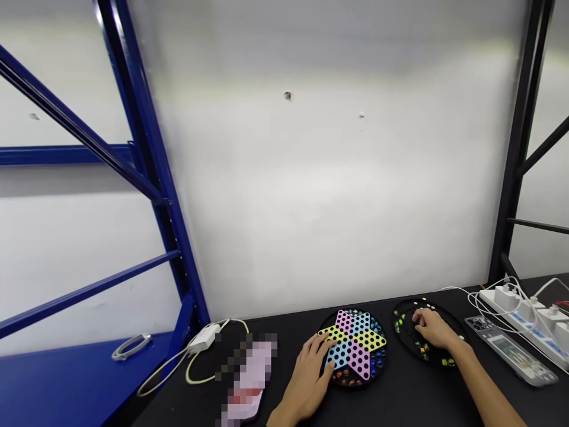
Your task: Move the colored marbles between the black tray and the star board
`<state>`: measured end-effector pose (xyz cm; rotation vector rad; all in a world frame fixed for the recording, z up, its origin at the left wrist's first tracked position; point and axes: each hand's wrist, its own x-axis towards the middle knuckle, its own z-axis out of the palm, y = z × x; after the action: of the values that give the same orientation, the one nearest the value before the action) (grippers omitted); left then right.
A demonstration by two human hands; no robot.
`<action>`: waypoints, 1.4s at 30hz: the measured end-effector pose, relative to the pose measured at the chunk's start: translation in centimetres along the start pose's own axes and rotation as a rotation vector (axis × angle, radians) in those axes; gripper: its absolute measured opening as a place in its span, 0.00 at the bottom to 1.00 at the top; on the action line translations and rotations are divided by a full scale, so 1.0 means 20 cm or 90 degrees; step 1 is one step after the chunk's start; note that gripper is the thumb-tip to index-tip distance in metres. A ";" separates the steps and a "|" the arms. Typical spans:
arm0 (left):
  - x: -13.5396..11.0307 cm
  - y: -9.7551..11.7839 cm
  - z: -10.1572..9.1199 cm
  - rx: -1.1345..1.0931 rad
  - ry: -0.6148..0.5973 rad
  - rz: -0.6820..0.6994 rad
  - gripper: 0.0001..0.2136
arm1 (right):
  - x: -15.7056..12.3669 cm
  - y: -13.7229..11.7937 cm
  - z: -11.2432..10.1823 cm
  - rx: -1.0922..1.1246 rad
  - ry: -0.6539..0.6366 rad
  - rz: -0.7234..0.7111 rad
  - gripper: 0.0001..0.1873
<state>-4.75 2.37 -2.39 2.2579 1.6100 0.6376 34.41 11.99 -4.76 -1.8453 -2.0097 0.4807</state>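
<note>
A round Chinese checkers board [359,359] with a pink, blue and yellow star lies on the black table, with blue, teal and red marbles around its rim. My left hand [309,370] rests on its left side, fingers stretched out over a yellow point. To the right is a round black tray [411,343] holding yellow-green marbles [397,325] and a few white ones [429,306]. Over the middle of this tray is my right hand [433,329], its fingers curled and pinched together. Whatever they may hold is hidden.
At the right lie a phone-like device [511,356] and a white power strip [520,320] with plugs and cables. On the left are a blurred pink object [255,370], a white adapter [204,338] with its cord, and a grey loop [131,348]. A blue rack post [171,201] stands left.
</note>
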 end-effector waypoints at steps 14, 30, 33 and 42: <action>0.00 -0.01 0.00 0.013 0.004 0.010 0.19 | 0.05 -0.13 0.15 0.002 0.131 -0.121 0.16; 0.00 -0.02 0.01 0.020 0.003 0.009 0.19 | 0.05 -0.19 0.05 0.365 0.219 0.085 0.15; 0.00 -0.01 0.01 0.022 0.010 0.009 0.19 | 0.05 -0.23 0.11 0.138 0.185 0.055 0.14; 0.00 -0.02 0.02 0.032 0.022 0.010 0.20 | 0.11 -0.21 0.10 0.338 0.217 0.059 0.17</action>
<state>-4.96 2.62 -2.88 2.3105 1.6429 0.6498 29.65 13.76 -4.30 -1.5636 -1.4077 0.6080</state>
